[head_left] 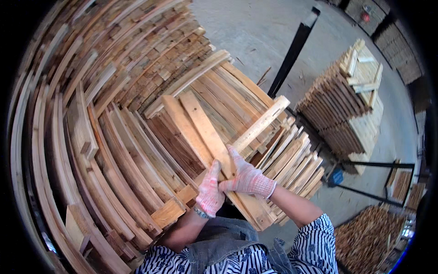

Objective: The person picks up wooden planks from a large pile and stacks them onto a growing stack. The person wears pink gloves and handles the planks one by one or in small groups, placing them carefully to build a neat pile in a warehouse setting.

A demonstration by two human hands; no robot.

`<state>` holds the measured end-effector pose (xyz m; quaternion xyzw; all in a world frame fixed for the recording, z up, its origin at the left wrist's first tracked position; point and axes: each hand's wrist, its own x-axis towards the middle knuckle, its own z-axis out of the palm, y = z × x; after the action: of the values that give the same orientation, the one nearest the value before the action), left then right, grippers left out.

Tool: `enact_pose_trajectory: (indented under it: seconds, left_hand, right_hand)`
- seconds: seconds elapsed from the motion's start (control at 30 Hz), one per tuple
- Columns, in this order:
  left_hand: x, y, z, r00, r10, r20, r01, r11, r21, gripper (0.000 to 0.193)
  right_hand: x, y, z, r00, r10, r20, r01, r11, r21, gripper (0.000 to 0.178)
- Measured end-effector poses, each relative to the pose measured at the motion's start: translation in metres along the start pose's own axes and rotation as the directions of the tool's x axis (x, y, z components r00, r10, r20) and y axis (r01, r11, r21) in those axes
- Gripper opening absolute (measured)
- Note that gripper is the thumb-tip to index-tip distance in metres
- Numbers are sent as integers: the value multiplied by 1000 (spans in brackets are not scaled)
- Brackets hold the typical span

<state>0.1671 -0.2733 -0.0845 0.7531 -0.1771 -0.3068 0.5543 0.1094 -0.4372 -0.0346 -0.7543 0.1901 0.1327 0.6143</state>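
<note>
Two gloved hands were seen at lower centre of the head view, both laid on one long pale plank [206,132] running from centre frame down toward the person. The left hand [210,192] was pressed against the plank's left edge, fingers mostly extended, thumb side uppermost; no full grasp could be confirmed. The right hand [246,178] was laid flat across the plank's top face, fingers spread and open. A notched batten [262,123] lay across the plank just above the right hand. Stacked boards [114,137] filled the left half. A second timber stack [351,105] stood at upper right on the concrete floor [255,32].
</note>
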Motion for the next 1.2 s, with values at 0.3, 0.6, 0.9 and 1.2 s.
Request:
enact_pose_trajectory:
  seconds: [0.3,0.6,0.9,1.2]
  left_hand:
    - [83,61,18,952,-305,-11,151,502,-851,62]
    - [-73,5,-28,893,-148,425,169,986,-12,67]
    - [-116,-4,-131,782,-259,568,-119,832,543,57]
    - [-131,-28,-127,795,-388,466,167,879,446,55]
  right_hand:
    - [96,-37,-52,973,-136,-185,45,902,-430,109]
    - [167,14,-45,967,43,-250,-202,726,-658,95]
    - [287,-68,31,857,-474,204,333,206,-920,35]
    - [433,-65,87,926,-301,228,257,58,-965,37]
